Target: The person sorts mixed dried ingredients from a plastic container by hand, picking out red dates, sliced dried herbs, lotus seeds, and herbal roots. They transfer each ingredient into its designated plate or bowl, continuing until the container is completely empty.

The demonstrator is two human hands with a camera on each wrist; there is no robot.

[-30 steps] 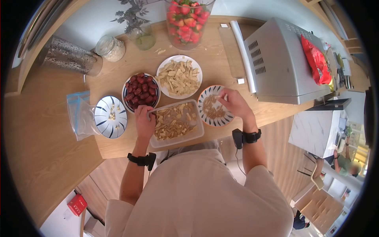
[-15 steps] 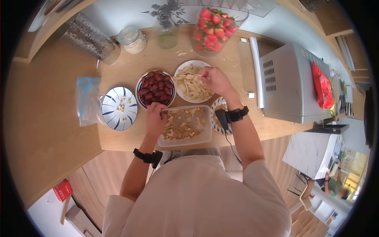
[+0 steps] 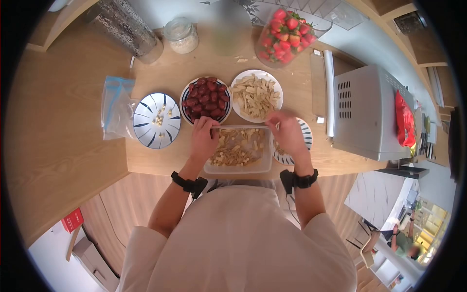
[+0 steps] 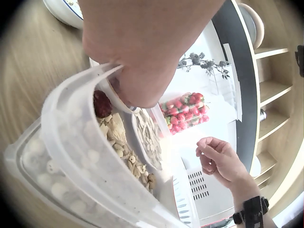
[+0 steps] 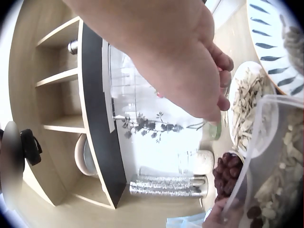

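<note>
Legible text, brands, numbers: none.
Red box [image 3: 72, 220], lower left of the head view: small pale marks on its face, too small to read.
Red bag [image 3: 404, 119], on the grey appliance [image 3: 367, 109]: any printing too small and blurred to read.
</note>
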